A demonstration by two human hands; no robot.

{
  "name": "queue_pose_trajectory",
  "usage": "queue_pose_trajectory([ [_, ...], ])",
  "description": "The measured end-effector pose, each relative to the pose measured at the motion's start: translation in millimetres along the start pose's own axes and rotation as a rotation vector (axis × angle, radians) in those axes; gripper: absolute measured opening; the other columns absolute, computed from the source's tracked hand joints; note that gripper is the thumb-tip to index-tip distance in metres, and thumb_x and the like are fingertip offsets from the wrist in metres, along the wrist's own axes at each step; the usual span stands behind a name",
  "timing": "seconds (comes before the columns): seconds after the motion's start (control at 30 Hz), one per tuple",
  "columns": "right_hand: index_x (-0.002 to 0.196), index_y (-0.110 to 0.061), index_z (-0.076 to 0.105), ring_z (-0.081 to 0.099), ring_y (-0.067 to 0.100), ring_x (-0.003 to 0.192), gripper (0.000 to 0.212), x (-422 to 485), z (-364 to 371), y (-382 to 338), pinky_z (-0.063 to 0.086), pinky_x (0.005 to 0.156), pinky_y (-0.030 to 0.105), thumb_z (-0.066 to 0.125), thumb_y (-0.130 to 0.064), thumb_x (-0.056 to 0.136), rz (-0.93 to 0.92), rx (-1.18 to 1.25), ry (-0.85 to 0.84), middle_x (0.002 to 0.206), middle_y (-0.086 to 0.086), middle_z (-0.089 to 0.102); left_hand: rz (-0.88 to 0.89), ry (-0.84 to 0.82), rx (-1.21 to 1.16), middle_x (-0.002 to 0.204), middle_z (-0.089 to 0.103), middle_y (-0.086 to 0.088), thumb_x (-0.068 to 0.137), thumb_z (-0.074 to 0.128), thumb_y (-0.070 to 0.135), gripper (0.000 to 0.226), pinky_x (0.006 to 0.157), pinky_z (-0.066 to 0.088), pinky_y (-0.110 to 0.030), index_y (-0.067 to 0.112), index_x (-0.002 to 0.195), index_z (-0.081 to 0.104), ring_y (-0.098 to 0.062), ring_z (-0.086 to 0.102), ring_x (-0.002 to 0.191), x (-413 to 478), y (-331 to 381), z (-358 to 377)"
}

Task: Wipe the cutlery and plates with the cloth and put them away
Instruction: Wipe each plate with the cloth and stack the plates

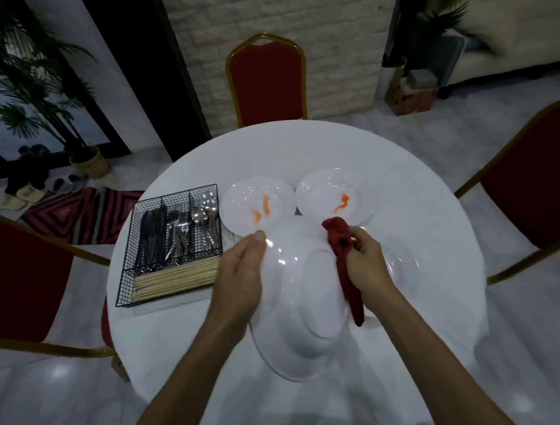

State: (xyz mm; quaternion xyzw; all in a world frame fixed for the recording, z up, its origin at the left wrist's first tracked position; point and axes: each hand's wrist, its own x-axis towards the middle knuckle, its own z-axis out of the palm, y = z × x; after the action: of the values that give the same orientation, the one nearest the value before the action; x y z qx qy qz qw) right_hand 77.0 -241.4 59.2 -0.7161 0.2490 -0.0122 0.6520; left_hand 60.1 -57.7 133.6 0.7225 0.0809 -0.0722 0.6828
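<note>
I hold a large white plate (301, 302) above the near part of the round white table (440, 226), its underside turned up toward me. My left hand (241, 270) grips the plate's left rim. My right hand (366, 257) is shut on a dark red cloth (340, 241) that lies against the plate's right side and hangs down. Behind it, two white plates smeared with orange sauce rest on the table: one on the left (255, 206), one on the right (336, 197).
A black wire caddy (129, 260) with knives, forks, spoons and wooden chopsticks stands at the table's left. Red chairs with gold frames surround the table: one far (267, 75), one right (538, 180), one left (6, 273).
</note>
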Motion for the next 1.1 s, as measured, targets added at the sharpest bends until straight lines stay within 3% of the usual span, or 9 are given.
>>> queue_pose_trajectory([
  [0.1, 0.101, -0.026, 0.073, 0.07, 0.013, 0.069, 0.041, -15, -6, 12, 0.05, 0.053, 0.022, 0.058, -0.063, 0.095, 0.194, 0.125, -0.026, 0.074, -0.011, 0.076, 0.007, 0.057, -0.113, 0.078, 0.077, 0.004, 0.106, 0.048, 0.023, 0.029, 0.062, 0.057, -0.021, 0.013, 0.096, 0.073, -0.008, 0.072, 0.07, 5, 7, -9],
  [0.23, 0.094, -0.015, 0.074, 0.072, 0.015, 0.077, 0.049, -21, -12, 10, 0.057, 0.072, 0.03, 0.058, -0.062, 0.096, 0.166, 0.168, -0.065, 0.079, -0.004, 0.078, -0.007, 0.14, 0.005, 0.067, 0.068, 0.001, 0.106, 0.049, 0.031, 0.036, 0.06, 0.051, -0.023, 0.01, 0.085, 0.069, -0.012, 0.064, 0.062, 22, -11, -24],
  [0.33, 0.092, 0.0, 0.064, 0.058, 0.014, 0.072, 0.053, -15, -18, -2, 0.047, 0.069, 0.028, 0.057, -0.052, 0.1, 0.02, 0.096, -0.018, 0.074, -0.001, 0.063, -0.033, 0.127, 0.395, 0.086, 0.068, -0.002, 0.106, 0.044, 0.037, 0.037, 0.074, 0.047, -0.035, 0.019, 0.083, 0.066, -0.02, 0.061, 0.086, 38, -39, -35],
  [0.4, 0.078, -0.011, 0.057, 0.048, 0.005, 0.061, 0.041, -22, -13, -13, 0.039, 0.06, 0.019, 0.057, -0.045, 0.102, -0.124, 0.02, 0.007, 0.064, -0.012, 0.052, -0.116, 0.016, 0.529, 0.126, 0.066, -0.003, 0.106, 0.04, 0.04, 0.029, 0.091, 0.051, -0.043, 0.031, 0.115, 0.067, -0.024, 0.059, 0.114, 39, -47, -36],
  [0.47, 0.076, -0.018, 0.052, 0.047, 0.003, 0.062, 0.035, -37, 0, -19, 0.038, 0.06, 0.018, 0.058, -0.042, 0.102, -0.259, -0.055, -0.017, 0.063, -0.015, 0.05, -0.26, -0.118, 0.459, 0.154, 0.045, 0.001, 0.102, 0.039, 0.058, 0.053, 0.099, 0.05, -0.052, 0.036, 0.149, 0.042, -0.029, 0.05, 0.132, 30, -47, -28],
  [0.57, 0.085, -0.024, 0.055, 0.055, 0.005, 0.071, 0.026, -61, 29, -10, 0.045, 0.068, 0.023, 0.056, -0.044, 0.102, -0.375, -0.172, -0.145, 0.074, -0.012, 0.059, -0.506, -0.29, 0.073, 0.142, 0.059, -0.006, 0.074, 0.047, 0.09, 0.094, 0.089, 0.057, -0.057, 0.035, 0.151, 0.04, -0.034, 0.064, 0.119, 22, -42, -11],
  [0.73, 0.105, -0.024, 0.058, 0.053, 0.009, 0.088, 0.02, -80, 67, 28, 0.047, 0.081, 0.028, 0.045, -0.039, 0.103, -0.523, -0.27, -0.269, 0.092, -0.012, 0.054, -0.566, -0.212, -0.209, 0.122, 0.067, -0.014, 0.073, 0.073, 0.072, 0.095, 0.091, 0.058, -0.041, 0.017, 0.148, 0.05, -0.028, 0.072, 0.107, 28, -37, -13],
  [0.83, 0.106, -0.02, 0.057, 0.049, 0.008, 0.092, 0.019, -71, 72, 38, 0.042, 0.082, 0.018, 0.047, -0.036, 0.1, -0.542, -0.302, -0.194, 0.097, -0.012, 0.052, -0.515, -0.229, -0.162, 0.111, 0.074, -0.012, 0.092, 0.057, 0.062, 0.065, 0.093, 0.056, -0.039, 0.007, 0.124, 0.068, -0.024, 0.073, 0.105, 19, -41, -12],
  [1.1, 0.098, -0.02, 0.07, 0.053, 0.031, 0.087, 0.014, -7, 22, 54, 0.046, 0.073, 0.044, 0.074, -0.023, 0.085, -0.512, -0.673, 0.325, 0.095, 0.004, 0.057, -0.217, -0.187, -0.161, 0.118, 0.075, 0.004, 0.105, 0.04, 0.048, 0.039, 0.096, 0.055, -0.043, 0.031, 0.13, 0.064, -0.016, 0.071, 0.109, 2, -34, -15],
])
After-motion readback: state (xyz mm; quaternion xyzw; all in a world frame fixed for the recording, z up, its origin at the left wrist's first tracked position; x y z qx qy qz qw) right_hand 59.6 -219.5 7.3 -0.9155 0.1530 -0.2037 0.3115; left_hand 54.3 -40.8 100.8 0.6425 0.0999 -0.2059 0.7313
